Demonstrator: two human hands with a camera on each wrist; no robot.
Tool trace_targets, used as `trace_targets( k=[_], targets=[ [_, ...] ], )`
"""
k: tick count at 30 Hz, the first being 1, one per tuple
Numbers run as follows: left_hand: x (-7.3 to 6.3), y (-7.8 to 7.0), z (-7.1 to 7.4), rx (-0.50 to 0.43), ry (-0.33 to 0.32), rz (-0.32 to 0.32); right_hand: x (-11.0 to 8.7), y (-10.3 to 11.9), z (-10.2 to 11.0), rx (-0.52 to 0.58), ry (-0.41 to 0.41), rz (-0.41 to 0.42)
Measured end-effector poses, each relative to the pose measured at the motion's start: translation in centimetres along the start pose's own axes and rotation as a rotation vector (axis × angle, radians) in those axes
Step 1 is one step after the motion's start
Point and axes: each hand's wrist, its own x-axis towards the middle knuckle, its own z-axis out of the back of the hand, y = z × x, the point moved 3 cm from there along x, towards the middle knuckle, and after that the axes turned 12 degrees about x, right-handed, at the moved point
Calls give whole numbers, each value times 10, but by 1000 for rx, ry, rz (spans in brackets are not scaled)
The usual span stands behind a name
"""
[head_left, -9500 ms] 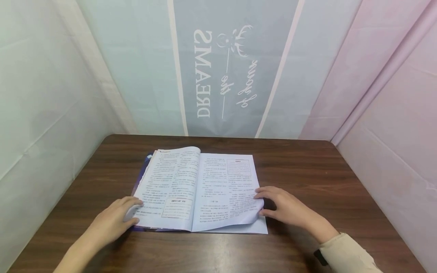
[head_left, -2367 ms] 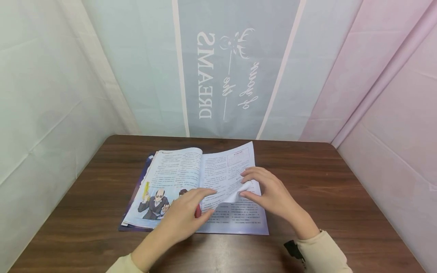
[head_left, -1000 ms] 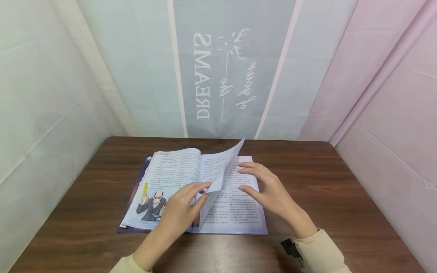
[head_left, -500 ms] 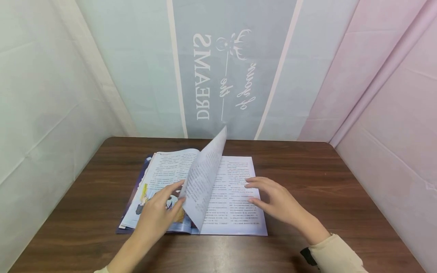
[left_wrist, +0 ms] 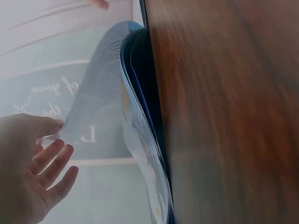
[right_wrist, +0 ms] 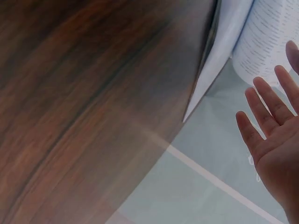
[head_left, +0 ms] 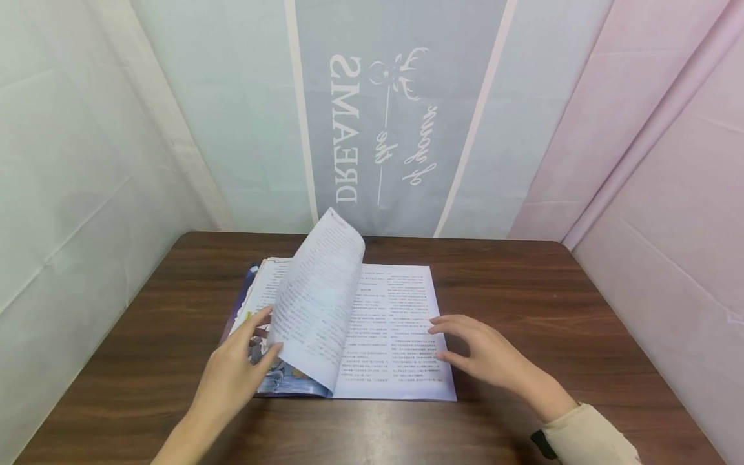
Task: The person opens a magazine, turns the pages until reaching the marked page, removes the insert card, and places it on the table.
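A magazine (head_left: 401, 329) lies spread on the table, its right page full of small print. My left hand (head_left: 229, 371) pinches the near outer corner of a lifted page (head_left: 316, 303), which curves over the magazine's left half. In the left wrist view the thumb and index finger of the left hand (left_wrist: 32, 163) grip that page (left_wrist: 100, 88), the other fingers loose. Part of a colour picture (head_left: 290, 380) shows below the raised page. My right hand (head_left: 488, 352) is at the right page's outer edge with nothing in it; the right wrist view shows its fingers (right_wrist: 264, 109) spread.
The dark wooden table (head_left: 372, 426) extends around the magazine. Behind it hangs a grey-blue cloth (head_left: 401, 206) with white mirrored lettering. Pale cloth walls (head_left: 75, 194) stand on both sides.
The left hand has drawn the page from the right side across to the left, uncovering the printed page beneath. My right hand has let go of the page and shifted right, toward the outer edge.
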Motion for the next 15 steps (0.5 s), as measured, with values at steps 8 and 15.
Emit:
trace_targets(
  k=[8,15],
  targets=[
    [-8,20,5,26,136,102,-9,-7,-6,-24,105,-28],
    [-16,37,7,47,127,117,-16,-12,-11,-18,151,-33]
  ],
)
